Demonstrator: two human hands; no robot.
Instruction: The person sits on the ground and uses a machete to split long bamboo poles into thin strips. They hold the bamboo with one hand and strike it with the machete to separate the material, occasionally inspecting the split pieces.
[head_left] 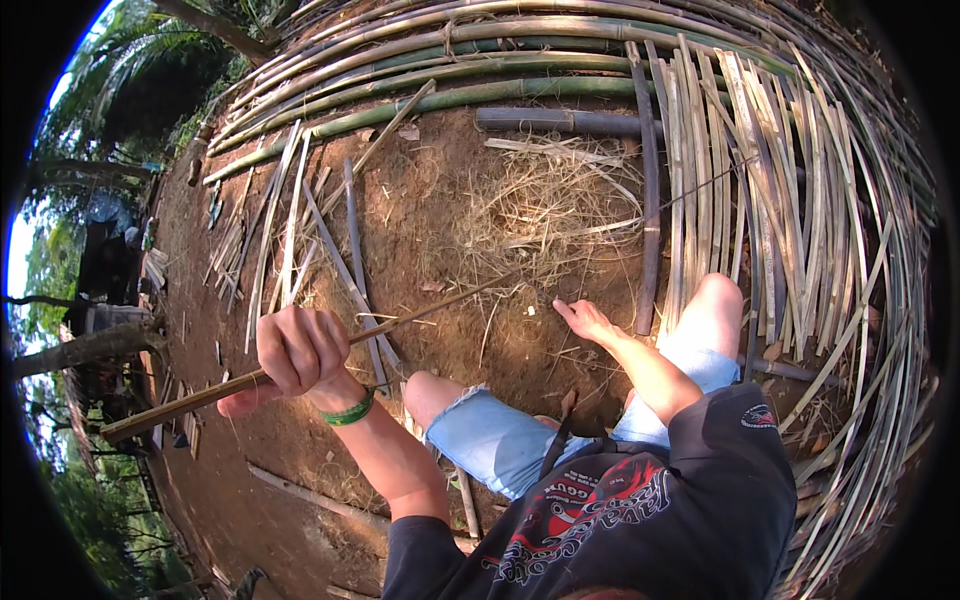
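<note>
Left hand [298, 352] clenched around one long bamboo strip [420, 306] — strip runs diagonally from lower left up over the dirt toward the woven bamboo panel [800, 200]. Right hand [587, 320] released, fingers spread, just beside the strip. One green wristband [350, 411]; two bare knees.

Seated, left hand [298, 352] fisted tight at the grip, right hand [585, 320] extended beyond it, fingers loosely spread.

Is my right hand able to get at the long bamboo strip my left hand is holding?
Probably yes: the right hand is open, and the bamboo strip held by the left hand runs close by with nothing between.
</note>
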